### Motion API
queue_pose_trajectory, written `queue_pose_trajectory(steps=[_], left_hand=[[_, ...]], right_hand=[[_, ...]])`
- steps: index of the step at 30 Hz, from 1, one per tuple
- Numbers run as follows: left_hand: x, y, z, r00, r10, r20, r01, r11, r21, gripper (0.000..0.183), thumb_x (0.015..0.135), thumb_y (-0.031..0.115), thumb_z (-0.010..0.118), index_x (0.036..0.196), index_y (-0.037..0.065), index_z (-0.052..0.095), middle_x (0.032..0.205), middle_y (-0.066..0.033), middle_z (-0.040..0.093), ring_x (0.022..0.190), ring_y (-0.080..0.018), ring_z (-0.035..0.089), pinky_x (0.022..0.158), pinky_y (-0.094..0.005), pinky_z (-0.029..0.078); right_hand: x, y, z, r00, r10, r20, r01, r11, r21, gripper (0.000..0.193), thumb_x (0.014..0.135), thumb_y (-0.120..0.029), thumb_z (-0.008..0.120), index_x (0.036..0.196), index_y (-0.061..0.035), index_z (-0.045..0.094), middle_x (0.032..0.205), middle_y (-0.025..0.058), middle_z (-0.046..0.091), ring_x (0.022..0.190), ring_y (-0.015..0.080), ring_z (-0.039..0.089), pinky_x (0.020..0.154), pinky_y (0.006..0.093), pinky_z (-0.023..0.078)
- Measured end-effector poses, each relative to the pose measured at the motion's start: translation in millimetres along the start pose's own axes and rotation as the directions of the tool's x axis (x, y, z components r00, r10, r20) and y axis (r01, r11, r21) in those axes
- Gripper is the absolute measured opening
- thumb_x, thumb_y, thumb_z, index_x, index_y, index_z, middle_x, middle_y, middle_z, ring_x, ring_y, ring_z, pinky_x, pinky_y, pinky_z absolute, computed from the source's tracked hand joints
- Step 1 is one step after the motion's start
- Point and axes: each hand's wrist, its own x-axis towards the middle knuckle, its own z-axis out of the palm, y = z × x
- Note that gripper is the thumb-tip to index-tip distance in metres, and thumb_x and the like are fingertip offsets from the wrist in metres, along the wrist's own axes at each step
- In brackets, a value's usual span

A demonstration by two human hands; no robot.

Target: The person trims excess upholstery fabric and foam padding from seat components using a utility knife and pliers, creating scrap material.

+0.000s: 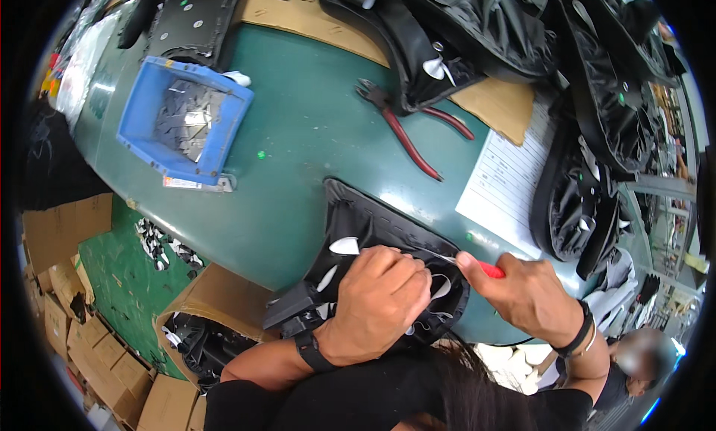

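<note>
A black padded piece (359, 221) with white tabs and a stitched edge lies at the table's near edge. On it rests my left hand (384, 295), its fingers curled closed; whatever they grip is hidden under them. My right hand (522, 293) is closed around a red-handled tool (491, 270) with a thin metal tip. That tip points left and meets the piece's upper edge, close to my left hand's fingers. The tool's exact kind is not clear, as my hand covers most of it.
Red-handled pliers (403, 136) lie open on the green table (298, 125). A blue bin (138, 121) of small metal plates stands at the left. Several similar black pieces (485, 28) crowd the far and right sides, near a printed sheet (496, 192). Another person (638, 364) is at the lower right.
</note>
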Motion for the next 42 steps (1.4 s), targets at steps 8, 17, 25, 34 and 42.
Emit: queue_pose_trajectory(steps=[8, 17, 25, 34, 42], left_hand=[[6.9, 8.8, -1.2, 0.995, -0.043, 0.086, 0.028, 0.985, 0.17, 0.015, 0.073, 0.007, 0.074, 0.083, 0.006, 0.063, 0.082, -0.0064, 0.057, 0.074, -0.0257, 0.052, 0.066, -0.0373, 0.04], [35.6, 0.9, -12.5, 0.823, 0.144, 0.55, -0.213, 0.975, 0.063, 0.02, 0.077, 0.024, 0.071, 0.078, 0.006, 0.062, 0.071, -0.0022, 0.049, 0.076, -0.0204, 0.05, 0.07, -0.035, 0.036], [36.8, -11.3, -2.6, 0.866, 0.259, 0.428, -0.264, 0.963, -0.047, 0.026, 0.069, 0.017, 0.073, 0.056, 0.008, 0.052, 0.061, -0.004, 0.04, 0.065, -0.0222, 0.044, 0.06, -0.0346, 0.031], [65.4, -18.0, -37.8, 0.926, -0.323, 0.195, 0.25, 0.141, -0.958, 0.024, 0.071, 0.004, 0.066, 0.059, 0.003, 0.045, 0.07, -0.006, 0.047, 0.065, -0.0165, 0.045, 0.06, -0.0294, 0.039], [53.3, -11.4, -14.5, 0.817, 0.278, 0.505, -0.378, 0.92, 0.105, 0.026, 0.076, 0.019, 0.075, 0.067, 0.006, 0.055, 0.077, -0.0064, 0.051, 0.076, -0.0229, 0.048, 0.065, -0.0342, 0.038]], right_hand=[[-74.5, -51.3, 72.6, 0.907, 0.373, -0.195, -0.355, 0.927, 0.122, 0.058, 0.083, -0.011, 0.068, 0.138, -0.014, 0.048, 0.068, 0.0134, 0.051, 0.052, 0.0308, 0.054, 0.048, 0.0417, 0.043], [-67.7, -23.0, 82.4, 0.858, 0.349, -0.376, -0.246, 0.923, 0.295, 0.052, 0.084, -0.017, 0.071, 0.134, -0.0138, 0.056, 0.064, 0.0093, 0.053, 0.05, 0.0287, 0.054, 0.047, 0.0385, 0.043], [-46.7, -24.1, 68.7, 0.886, 0.315, -0.339, -0.246, 0.941, 0.232, 0.054, 0.08, -0.011, 0.071, 0.132, -0.0168, 0.057, 0.057, 0.0077, 0.046, 0.045, 0.0253, 0.05, 0.043, 0.0366, 0.041], [-80.0, -82.3, 114.1, 0.787, 0.563, -0.252, -0.477, 0.814, 0.331, 0.062, 0.08, -0.014, 0.074, 0.137, -0.0114, 0.05, 0.068, 0.0132, 0.053, 0.051, 0.0287, 0.055, 0.047, 0.0398, 0.044], [-40.3, -34.8, 68.8, 0.842, 0.428, -0.329, -0.398, 0.904, 0.156, 0.056, 0.085, -0.021, 0.07, 0.138, -0.0229, 0.052, 0.066, 0.0092, 0.052, 0.052, 0.0285, 0.056, 0.047, 0.0402, 0.042]])
